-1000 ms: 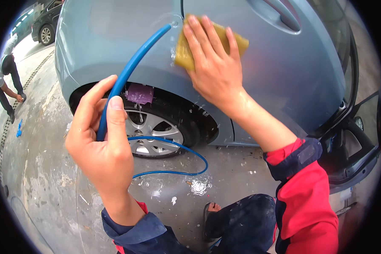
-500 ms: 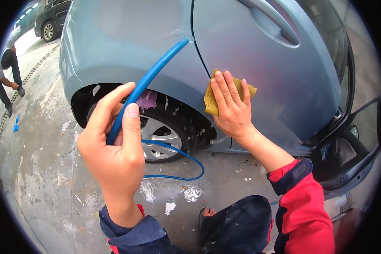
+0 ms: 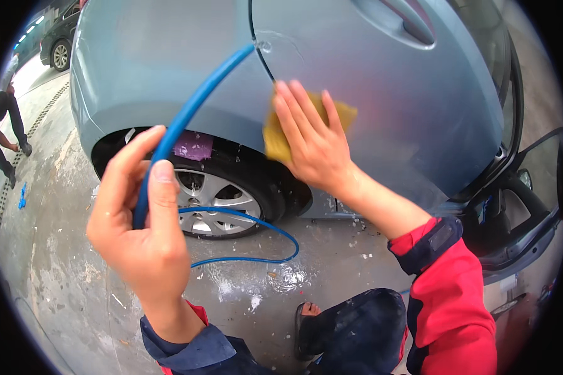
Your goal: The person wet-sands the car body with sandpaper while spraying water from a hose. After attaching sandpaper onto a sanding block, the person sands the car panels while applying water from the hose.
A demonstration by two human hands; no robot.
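Observation:
My left hand (image 3: 145, 215) is closed round a blue hose (image 3: 197, 103), pinching it between thumb and fingers. Water runs from the hose's tip near the seam between the light-blue car's side panel (image 3: 169, 56) and its door (image 3: 413, 125). Lower down, my right hand (image 3: 313, 145) presses a yellow sheet of sandpaper (image 3: 275, 136) against the wet bodywork beside that seam. Its fingers lie flat over the sheet, which shows on both sides of the hand; the thumb is hidden. A reddish patch tints the door beside the sandpaper.
Below the panel are the wheel (image 3: 222, 197) and a purple piece (image 3: 194, 145) on its tyre. A hose loop (image 3: 288, 240) lies on the wet floor. An open car door (image 3: 525, 219) juts out at right. At far left, another person (image 3: 12, 119) bends near a dark car (image 3: 61, 47).
Both hands have shifted left across the view, the car shifting slightly too. The sandpaper has slid left and up along the bodywork under my right hand, and the hose tip has moved towards the seam.

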